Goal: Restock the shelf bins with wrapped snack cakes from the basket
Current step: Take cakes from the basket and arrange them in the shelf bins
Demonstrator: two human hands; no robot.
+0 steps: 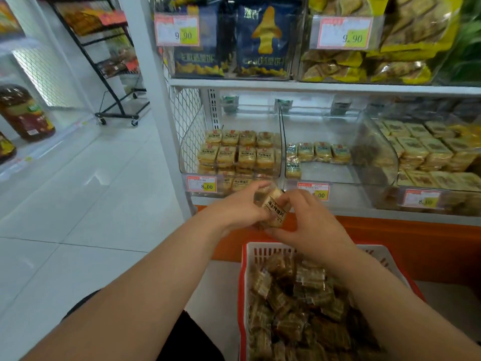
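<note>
A red and white basket point(251, 252) in front of me holds several wrapped snack cakes point(299, 308) in clear brown wrappers. Just above its far rim, both hands hold a small stack of wrapped cakes point(273, 208) with a tan label. My left hand point(238, 208) grips the stack's left side and my right hand point(304, 217) pinches its right side. Behind them stands a clear shelf bin point(279, 142) nearly full of stacked cakes point(235, 152). The middle bin point(356, 152) holds only a few cakes point(320, 152) along its back and left.
A third bin point(377, 162) on the right is full of packets. Price tags point(201, 184) hang on the bin fronts. Bagged snacks point(263, 37) fill the shelf above. A black wheeled rack point(117, 110) stands on the tiled floor to the left. An orange base runs below the shelf.
</note>
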